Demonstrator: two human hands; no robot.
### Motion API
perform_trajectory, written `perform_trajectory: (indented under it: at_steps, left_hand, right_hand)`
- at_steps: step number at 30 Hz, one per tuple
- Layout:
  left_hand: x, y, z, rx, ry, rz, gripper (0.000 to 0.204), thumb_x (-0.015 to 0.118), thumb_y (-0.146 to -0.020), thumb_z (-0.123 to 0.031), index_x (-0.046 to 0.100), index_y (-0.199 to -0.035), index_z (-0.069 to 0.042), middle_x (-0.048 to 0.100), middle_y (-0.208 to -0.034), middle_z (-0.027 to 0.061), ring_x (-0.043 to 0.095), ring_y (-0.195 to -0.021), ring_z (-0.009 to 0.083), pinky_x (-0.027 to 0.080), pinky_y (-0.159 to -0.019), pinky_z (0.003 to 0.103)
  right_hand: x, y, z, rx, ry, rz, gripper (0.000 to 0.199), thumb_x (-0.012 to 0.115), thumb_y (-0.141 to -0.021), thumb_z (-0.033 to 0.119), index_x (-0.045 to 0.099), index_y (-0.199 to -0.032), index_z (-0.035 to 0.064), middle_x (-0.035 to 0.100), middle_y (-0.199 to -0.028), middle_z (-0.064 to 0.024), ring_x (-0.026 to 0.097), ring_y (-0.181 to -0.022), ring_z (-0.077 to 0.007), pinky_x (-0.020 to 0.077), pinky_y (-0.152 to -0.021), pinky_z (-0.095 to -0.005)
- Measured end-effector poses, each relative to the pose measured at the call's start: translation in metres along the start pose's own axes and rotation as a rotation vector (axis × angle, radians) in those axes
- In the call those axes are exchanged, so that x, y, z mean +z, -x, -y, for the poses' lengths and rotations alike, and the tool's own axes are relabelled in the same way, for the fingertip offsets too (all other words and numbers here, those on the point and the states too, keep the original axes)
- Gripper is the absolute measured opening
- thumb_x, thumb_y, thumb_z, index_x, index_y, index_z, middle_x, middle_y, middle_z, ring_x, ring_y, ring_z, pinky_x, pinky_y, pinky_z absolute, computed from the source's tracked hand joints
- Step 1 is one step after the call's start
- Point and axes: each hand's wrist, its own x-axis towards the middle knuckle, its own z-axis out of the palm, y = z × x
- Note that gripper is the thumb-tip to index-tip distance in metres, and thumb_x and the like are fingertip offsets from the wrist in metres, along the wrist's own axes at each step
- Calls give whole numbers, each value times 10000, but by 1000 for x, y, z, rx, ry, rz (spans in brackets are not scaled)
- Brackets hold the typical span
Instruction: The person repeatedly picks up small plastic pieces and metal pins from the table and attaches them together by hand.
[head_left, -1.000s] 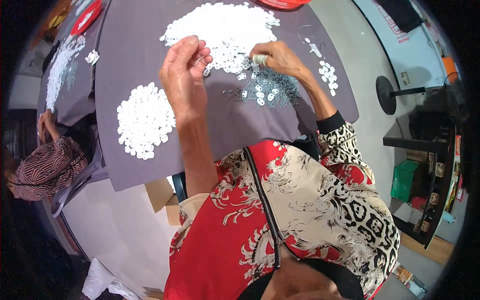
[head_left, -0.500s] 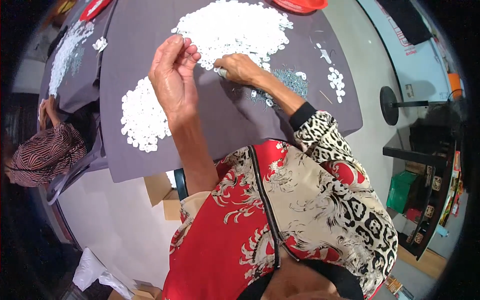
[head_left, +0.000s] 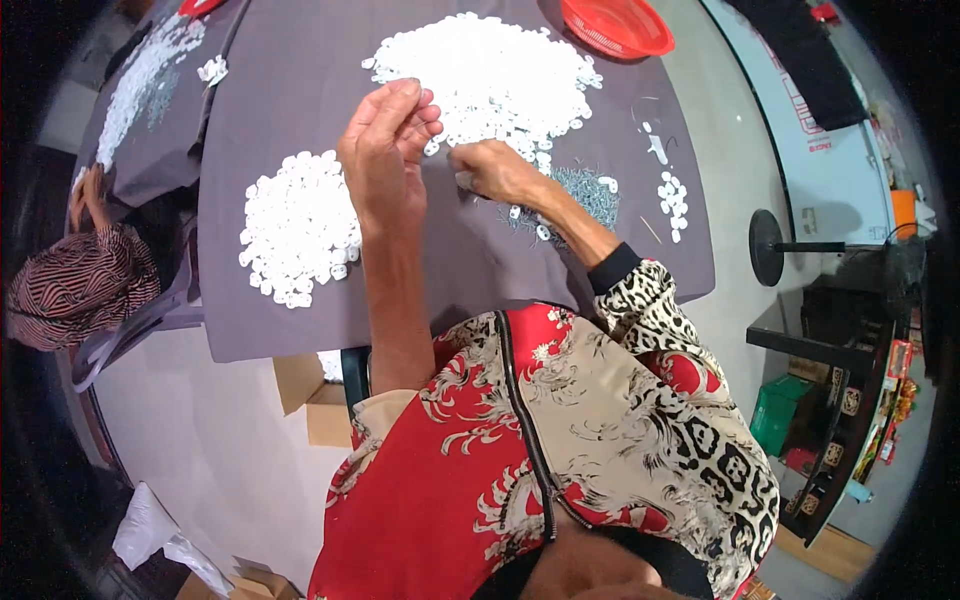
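My left hand [head_left: 388, 150] is raised over the table, in front of the large heap of small white plastic pieces [head_left: 490, 75]. Its thumb and forefinger meet in a pinch; whatever lies between them is too small to make out. My right hand [head_left: 495, 172] is closed at the near edge of that heap, its fingertips turned down and largely hidden. A pale covering shows on one of its fingers. Beside the right wrist lies a heap of thin grey-blue nail-like pins [head_left: 590, 195]. Left of my left forearm sits a smaller pile of white pieces [head_left: 295, 225].
A red plastic basket [head_left: 620, 28] stands at the table's far right. Several white pieces [head_left: 672, 205] lie near the right edge of the grey tablecloth [head_left: 660, 270]. Another person [head_left: 85, 280] works at a left-hand table. A cardboard box [head_left: 330, 415] sits below the near edge.
The whole view has shifted slightly, bringing more of the red basket in. Both hands keep nearly the same poses, the left still pinched and the right still closed by the heap.
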Motion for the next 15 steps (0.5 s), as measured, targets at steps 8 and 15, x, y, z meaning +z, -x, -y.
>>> perform_trajectory:
  at_steps: [8,15]
  left_hand:
    - [19,6,9,-57,-71,40,183,583,-786,-102,540,-887,45,570,-750,84,535,-637,109,452,-584,209]
    - [31,26,16,-74,-78,135,191,591,-782,-108,549,-888,45,569,-771,66,532,-665,112,431,-617,222]
  right_hand:
    - [-84,16,29,260,-859,-213,233,532,-760,-14,576,-987,-35,601,-760,-70,580,-661,-125,485,-623,-228]
    - [-105,31,67,177,-1073,-376,258,507,-816,97,538,-1009,-71,590,-783,-130,603,-674,-193,500,-652,-290]
